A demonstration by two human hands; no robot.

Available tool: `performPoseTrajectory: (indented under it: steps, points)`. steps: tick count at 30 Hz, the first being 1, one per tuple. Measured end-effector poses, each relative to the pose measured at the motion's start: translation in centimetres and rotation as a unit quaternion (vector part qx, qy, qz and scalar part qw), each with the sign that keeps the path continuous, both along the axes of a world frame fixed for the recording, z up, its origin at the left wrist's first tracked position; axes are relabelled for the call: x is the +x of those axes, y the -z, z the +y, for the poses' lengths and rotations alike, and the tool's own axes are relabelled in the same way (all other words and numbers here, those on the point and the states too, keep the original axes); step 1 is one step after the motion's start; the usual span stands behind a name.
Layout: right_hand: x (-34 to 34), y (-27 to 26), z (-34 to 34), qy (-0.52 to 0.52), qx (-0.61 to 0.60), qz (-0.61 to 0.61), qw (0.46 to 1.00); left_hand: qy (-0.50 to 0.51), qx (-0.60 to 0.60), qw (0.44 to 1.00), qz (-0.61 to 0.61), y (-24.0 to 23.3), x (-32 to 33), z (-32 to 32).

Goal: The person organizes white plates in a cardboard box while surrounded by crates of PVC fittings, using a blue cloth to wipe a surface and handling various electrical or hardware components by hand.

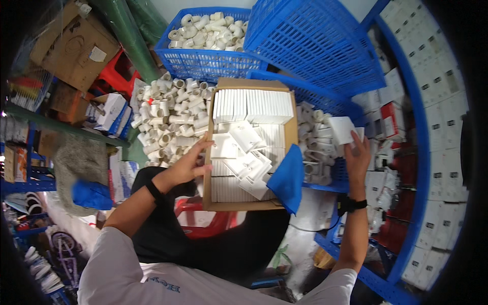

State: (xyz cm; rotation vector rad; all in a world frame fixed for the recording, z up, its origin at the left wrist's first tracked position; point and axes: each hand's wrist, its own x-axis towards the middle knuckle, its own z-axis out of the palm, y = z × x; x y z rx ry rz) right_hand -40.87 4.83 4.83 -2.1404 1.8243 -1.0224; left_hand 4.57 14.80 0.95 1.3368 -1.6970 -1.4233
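An uncovered cardboard box (289, 114) rests before me at my lap, packed with upright rows of thin white plastic plates (251, 106). Several loose white plates (244, 137) lie jumbled flat over the middle rows; they look like wall-switch cover plates. My left hand (187, 162) grips the box's left wall, thumb and fingers at its edge. Out to the right, my right hand (357, 150) holds white plates (341, 129) in its fingers, above the blue crate's right end. A blue cloth (289, 179) drapes over the box's right front corner.
White pipe fittings fill a blue crate (213, 57) at the back and form a loose pile (167, 118) left of the box. An empty-looking blue crate (312, 45) leans behind. Another blue crate (324, 187) holds fittings. Shelving with white boxes (442, 152) stands right; a red stool (206, 221) is below.
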Motion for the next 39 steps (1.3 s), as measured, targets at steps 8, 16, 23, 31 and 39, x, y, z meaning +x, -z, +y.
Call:
performPoseTrajectory:
  steps: [8,16,23,31,39]
  points:
    - [16.0,-7.1,5.6,-0.240,-0.016,0.190,0.952,-0.068,-0.089,0.993,0.041,-2.3,4.1,5.5]
    - [21.8,-0.1,8.8,-0.308,0.063,0.333,0.889,-0.065,-0.034,0.996,0.059,-4.6,9.6,15.3]
    - [16.7,-0.8,12.2,-0.132,-0.008,0.056,0.990,-0.140,0.000,0.990,0.017,-5.3,14.0,20.5]
    - [14.0,6.7,9.6,0.158,0.249,0.018,0.956,-0.043,-0.045,0.998,0.029,-11.0,11.2,15.1]
    - [14.8,5.4,10.7,0.193,0.160,-0.076,0.965,0.096,-0.149,0.981,-0.080,-9.7,-0.4,3.3]
